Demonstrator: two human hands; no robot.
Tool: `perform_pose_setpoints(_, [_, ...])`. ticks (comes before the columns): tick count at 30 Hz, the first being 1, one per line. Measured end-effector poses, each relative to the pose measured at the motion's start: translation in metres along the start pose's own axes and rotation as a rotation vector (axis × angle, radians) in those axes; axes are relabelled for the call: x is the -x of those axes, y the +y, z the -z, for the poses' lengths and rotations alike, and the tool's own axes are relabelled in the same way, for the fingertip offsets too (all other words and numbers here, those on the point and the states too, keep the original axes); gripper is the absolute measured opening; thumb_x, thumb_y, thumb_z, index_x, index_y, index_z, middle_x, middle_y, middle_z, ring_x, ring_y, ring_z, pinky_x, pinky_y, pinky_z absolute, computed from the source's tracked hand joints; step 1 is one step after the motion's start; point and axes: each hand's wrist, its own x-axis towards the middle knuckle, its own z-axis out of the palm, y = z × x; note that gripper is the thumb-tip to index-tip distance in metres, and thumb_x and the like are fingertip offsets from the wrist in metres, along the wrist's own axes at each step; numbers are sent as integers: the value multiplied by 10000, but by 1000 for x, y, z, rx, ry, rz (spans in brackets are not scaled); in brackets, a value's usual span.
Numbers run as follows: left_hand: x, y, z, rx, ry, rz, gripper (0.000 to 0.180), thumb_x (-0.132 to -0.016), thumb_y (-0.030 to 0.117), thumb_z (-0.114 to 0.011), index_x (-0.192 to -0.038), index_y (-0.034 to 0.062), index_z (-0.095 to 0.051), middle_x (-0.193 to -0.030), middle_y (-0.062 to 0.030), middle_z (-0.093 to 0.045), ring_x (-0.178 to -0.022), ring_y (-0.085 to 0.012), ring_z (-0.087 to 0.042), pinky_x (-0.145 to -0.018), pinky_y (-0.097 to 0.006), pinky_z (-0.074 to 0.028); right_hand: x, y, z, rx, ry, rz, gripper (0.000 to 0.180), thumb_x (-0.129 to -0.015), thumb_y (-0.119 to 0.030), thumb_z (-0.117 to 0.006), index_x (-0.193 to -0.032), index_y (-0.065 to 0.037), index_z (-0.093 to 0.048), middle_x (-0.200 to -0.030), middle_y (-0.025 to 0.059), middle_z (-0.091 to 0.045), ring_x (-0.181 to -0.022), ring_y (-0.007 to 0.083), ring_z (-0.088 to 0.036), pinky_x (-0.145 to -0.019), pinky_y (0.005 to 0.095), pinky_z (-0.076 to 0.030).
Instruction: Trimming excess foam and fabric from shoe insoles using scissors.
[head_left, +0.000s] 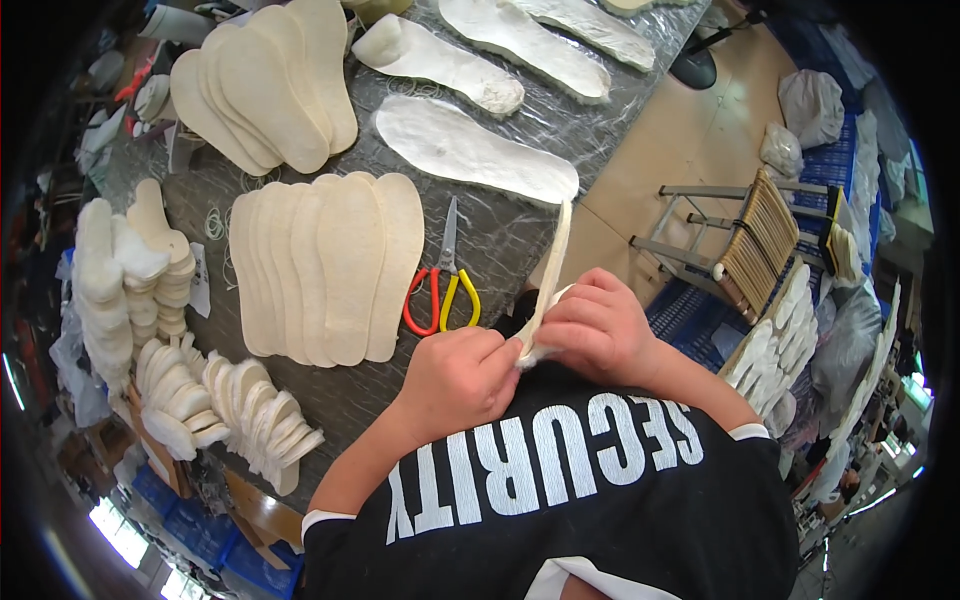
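Close to my body, both hands hold one cream insole (552, 262), seen nearly edge-on, its free end pointing up and away from me. My left hand (455, 375) has its fingers closed on the insole's near end. Curled around the same end from the other side is my right hand (598, 325); the fingertips' exact grip is partly hidden. Just beyond my left hand, scissors (449, 262) with one red and one yellow handle lie on the dark table, blades pointing away. A fanned row of flat cream insoles (325, 270) lies left of them.
Another fan of cream insoles (270, 85) lies at the far left. White fluffy insoles (470, 150) rest on the plastic-covered table (600, 135) ahead. Stacked insoles (240, 400) crowd the left edge. On the right stand a woven-seat stool (760, 235) and blue crates (690, 330).
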Motion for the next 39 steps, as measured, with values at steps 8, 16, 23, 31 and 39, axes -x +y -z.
perform_pose_setpoints(8, [4, 1, 2, -24, -33, -13, 227, -660, 68, -704, -872, 22, -638, -686, -51, -536, -609, -213, -578, -512, -334, -465, 5, -2, 13, -123, -59, -50, 282, -646, -68, -710, -898, -52, -584, -903, 86, -596, -786, 266, -596, -659, 365, -499])
perform_pose_setpoints(16, [1, 6, 3, -23, -71, -37, 162, -689, 69, -677, -832, 26, -616, -695, -51, -535, -626, -213, -575, -542, -336, -471, 13, -10, 6, -50, 100, -59, 158, -662, -42, -655, -804, -19, -590, -1046, 99, -594, -709, 226, -584, -575, 338, -493])
perform_pose_setpoints(23, [-2, 9, 6, -37, -156, -37, 142, -705, 98, -681, -795, 38, -589, -697, -54, -524, -643, -219, -574, -551, -339, -472, 12, -5, 12, 10, -66, 66, 223, -588, -11, -657, -801, -12, -594, -1001, 100, -629, -640, 211, -554, -521, 315, -455])
perform_pose_setpoints(31, [-5, 8, -4, -31, -62, -29, 258, -639, 57, -714, -874, 18, -615, -740, -74, -564, -660, -241, -596, -551, -354, -475, 7, -10, 17, -15, -77, 91, 210, -637, -70, -644, -835, -7, -614, -956, 83, -609, -705, 218, -584, -557, 312, -500])
perform_pose_setpoints(39, [-1, 4, -5, -56, 0, -34, 276, -593, -4, -696, -859, 19, -625, -686, -69, -548, -612, -241, -578, -528, -357, -461, 11, -12, 18, -3, 118, -28, 197, -711, -57, -675, -885, -16, -593, -960, 119, -581, -766, 265, -598, -694, 361, -507])
